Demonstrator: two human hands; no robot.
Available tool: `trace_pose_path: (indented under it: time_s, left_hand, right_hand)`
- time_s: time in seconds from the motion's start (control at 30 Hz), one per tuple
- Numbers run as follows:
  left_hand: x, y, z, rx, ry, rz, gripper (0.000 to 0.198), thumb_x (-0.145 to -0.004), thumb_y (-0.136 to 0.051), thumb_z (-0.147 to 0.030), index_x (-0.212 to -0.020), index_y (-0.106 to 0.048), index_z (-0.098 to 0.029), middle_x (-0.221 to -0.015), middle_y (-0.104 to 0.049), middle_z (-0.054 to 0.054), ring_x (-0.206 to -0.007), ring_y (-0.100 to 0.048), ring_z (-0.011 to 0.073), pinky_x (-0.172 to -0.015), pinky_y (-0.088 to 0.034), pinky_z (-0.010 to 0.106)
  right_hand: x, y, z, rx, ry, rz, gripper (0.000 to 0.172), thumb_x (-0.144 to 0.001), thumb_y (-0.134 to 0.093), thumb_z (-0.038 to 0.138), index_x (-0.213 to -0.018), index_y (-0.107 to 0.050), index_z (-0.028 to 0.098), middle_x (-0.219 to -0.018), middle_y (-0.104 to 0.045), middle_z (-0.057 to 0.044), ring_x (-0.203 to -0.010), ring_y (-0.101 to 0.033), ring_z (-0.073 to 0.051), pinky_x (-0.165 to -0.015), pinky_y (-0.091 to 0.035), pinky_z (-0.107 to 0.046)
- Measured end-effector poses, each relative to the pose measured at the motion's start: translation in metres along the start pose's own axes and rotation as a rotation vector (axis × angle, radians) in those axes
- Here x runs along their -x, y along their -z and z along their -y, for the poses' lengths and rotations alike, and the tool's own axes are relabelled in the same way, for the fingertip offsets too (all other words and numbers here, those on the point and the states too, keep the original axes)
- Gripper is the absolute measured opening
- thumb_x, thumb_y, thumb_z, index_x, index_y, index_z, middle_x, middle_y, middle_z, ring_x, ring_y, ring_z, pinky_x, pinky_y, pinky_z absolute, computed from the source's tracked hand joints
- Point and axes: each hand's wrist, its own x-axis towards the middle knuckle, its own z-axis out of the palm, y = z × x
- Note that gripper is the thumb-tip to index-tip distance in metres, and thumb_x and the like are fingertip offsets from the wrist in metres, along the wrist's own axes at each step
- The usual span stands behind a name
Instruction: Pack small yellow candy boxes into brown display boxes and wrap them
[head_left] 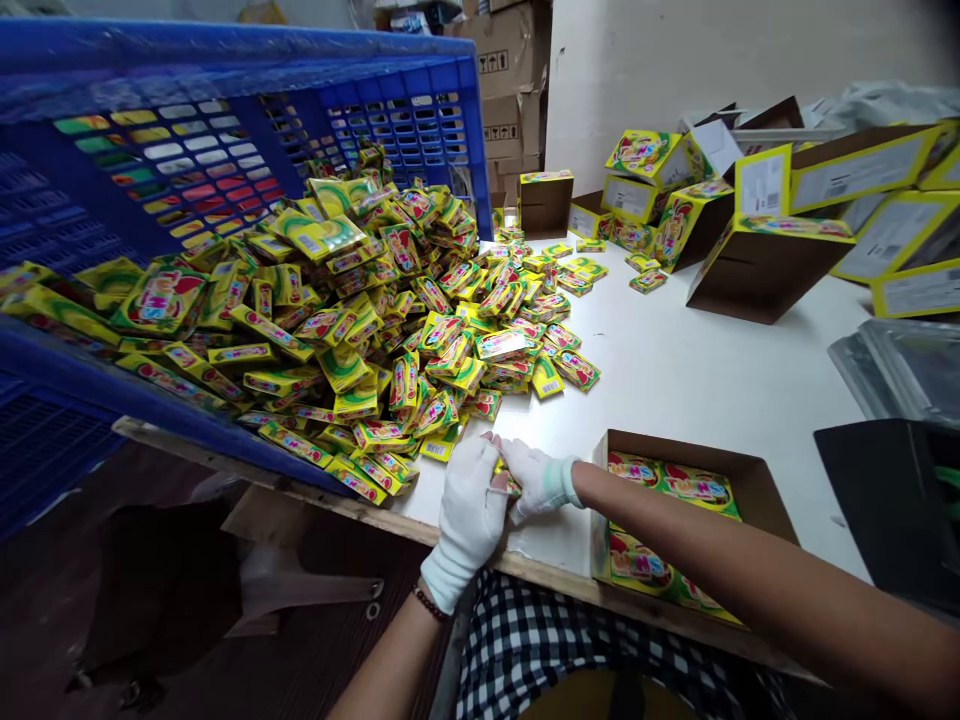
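Both my hands wear white gloves and meet at the table's near edge. My left hand (469,510) and my right hand (538,478) are closed together around a few small yellow packets (507,481), mostly hidden between the fingers. Just beyond them spreads a big pile of the same small yellow packets (420,320), spilling out of a tipped blue plastic crate (225,130) onto the white table (690,380). An open cardboard box (750,485) with packets laid flat inside sits under my right forearm.
Several open yellow-printed cartons (757,260) lie at the back right, with brown shipping boxes (514,70) stacked behind. A black flat object (885,500) and clear plastic bags (892,365) rest at the right edge. Loose packets (649,280) dot the far table.
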Motion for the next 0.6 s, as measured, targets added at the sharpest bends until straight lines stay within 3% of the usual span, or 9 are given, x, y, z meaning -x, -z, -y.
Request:
trace_pose_path:
  time_s: [0.07, 0.13, 0.27, 0.37, 0.43, 0.5, 0.6]
  left_hand:
    - [0.0, -0.002, 0.001, -0.05, -0.035, 0.06, 0.045, -0.095, -0.047, -0.037, -0.135, -0.056, -0.017, -0.137, -0.058, 0.016, -0.132, -0.049, 0.0296, -0.114, -0.036, 0.051]
    - [-0.002, -0.003, -0.001, 0.059, 0.035, 0.056, 0.045, -0.097, -0.044, -0.037, -0.136, -0.055, -0.017, -0.138, -0.057, 0.015, -0.132, -0.05, 0.0278, -0.115, -0.037, 0.049]
    - [-0.013, 0.004, -0.028, 0.44, 0.214, -0.122, 0.05, -0.099, -0.037, -0.047, -0.138, -0.053, -0.02, -0.144, -0.052, 0.013, -0.136, -0.047, 0.0267, -0.117, -0.035, 0.045]
    - [-0.024, 0.002, -0.056, 0.805, 0.296, -0.281, 0.054, -0.098, -0.033, -0.055, -0.137, -0.053, -0.023, -0.148, -0.048, 0.011, -0.14, -0.043, 0.0258, -0.118, -0.034, 0.043]
    - [-0.027, -0.008, -0.068, 0.978, 0.374, -0.304, 0.055, -0.097, -0.034, -0.059, -0.132, -0.058, -0.024, -0.145, -0.051, 0.01, -0.138, -0.045, 0.025, -0.118, -0.035, 0.043]
    - [-0.021, -0.026, -0.073, 1.049, 0.487, -0.245, 0.054, -0.094, -0.04, -0.061, -0.127, -0.061, -0.024, -0.142, -0.055, 0.01, -0.138, -0.046, 0.025, -0.118, -0.033, 0.045]
    - [0.002, -0.06, -0.077, 1.087, 0.652, -0.068, 0.055, -0.091, -0.048, -0.062, -0.13, -0.06, -0.026, -0.146, -0.052, 0.01, -0.141, -0.043, 0.0259, -0.119, -0.031, 0.048]
  right_hand:
    - [-0.001, -0.001, -0.001, 0.084, -0.09, 0.045, 0.117, -0.044, -0.091, 0.034, -0.145, -0.035, 0.014, -0.135, -0.048, -0.02, -0.118, -0.052, -0.04, -0.099, -0.042, -0.051]
    - [0.001, 0.002, 0.0, 0.066, -0.089, 0.062, 0.109, -0.049, -0.089, 0.035, -0.143, -0.038, 0.015, -0.132, -0.052, -0.019, -0.114, -0.056, -0.039, -0.098, -0.044, -0.05]
    - [0.025, 0.029, 0.013, -0.166, 0.111, -0.014, 0.092, -0.058, -0.087, 0.033, -0.138, -0.045, 0.018, -0.123, -0.061, -0.011, -0.11, -0.06, -0.03, -0.099, -0.046, -0.046]
    - [0.073, 0.073, 0.025, -0.274, 0.211, -0.109, 0.088, -0.068, -0.082, 0.039, -0.143, -0.041, 0.017, -0.135, -0.055, -0.012, -0.12, -0.055, -0.028, -0.105, -0.043, -0.044]
    - [0.114, 0.107, 0.025, -0.288, 0.123, -0.068, 0.086, -0.075, -0.077, 0.043, -0.148, -0.038, 0.018, -0.142, -0.052, -0.011, -0.124, -0.053, -0.027, -0.107, -0.042, -0.041]
    - [0.153, 0.134, 0.013, -0.305, -0.046, 0.008, 0.085, -0.077, -0.075, 0.047, -0.148, -0.04, 0.018, -0.139, -0.056, -0.009, -0.121, -0.056, -0.027, -0.105, -0.044, -0.038]
    - [0.194, 0.141, -0.022, -0.399, -0.254, 0.141, 0.078, -0.077, -0.074, 0.052, -0.144, -0.05, 0.019, -0.13, -0.064, -0.007, -0.115, -0.061, -0.028, -0.099, -0.048, -0.037]
